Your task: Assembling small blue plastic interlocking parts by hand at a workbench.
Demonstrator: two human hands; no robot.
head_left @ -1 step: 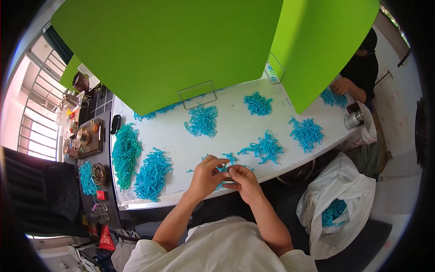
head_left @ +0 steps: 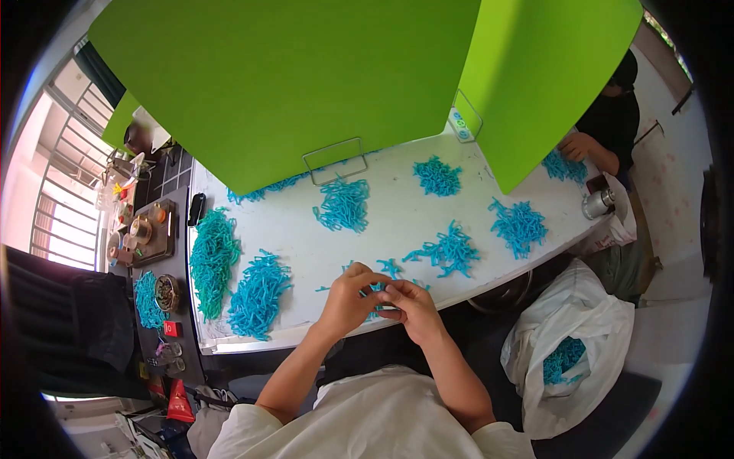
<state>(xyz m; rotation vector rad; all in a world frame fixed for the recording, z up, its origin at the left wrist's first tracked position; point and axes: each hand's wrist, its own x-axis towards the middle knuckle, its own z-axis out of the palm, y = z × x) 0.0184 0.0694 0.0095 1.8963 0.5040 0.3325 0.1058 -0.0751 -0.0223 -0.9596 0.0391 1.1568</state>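
Observation:
Close to the table's near edge, my left hand [head_left: 345, 300] and my right hand [head_left: 417, 312] meet, fingers bent and fingertips pinched together. A little blue shows in the gap between them. Whether it is a held piece or one lying on the table behind, I cannot tell. Around and behind the fingers lie a few loose blue branching strips [head_left: 391, 268], like soft plastic pieces. To the right is a small heap of blue strips [head_left: 447, 251]. Left of my hands sits a larger blue heap [head_left: 260, 294], beside a greener heap [head_left: 214, 264].
Tall green panels [head_left: 290, 84] rise from the white table [head_left: 298, 252]. More blue heaps [head_left: 436, 177] lie farther back. At right stand a metal can [head_left: 598, 203] and a white bag [head_left: 527, 359] with blue strips inside. A co-worker's hand [head_left: 577, 145] touches a heap beyond the panel.
My left fingers have closed in toward my right fingertips, narrowing the gap between the hands. The heaps stay where they were.

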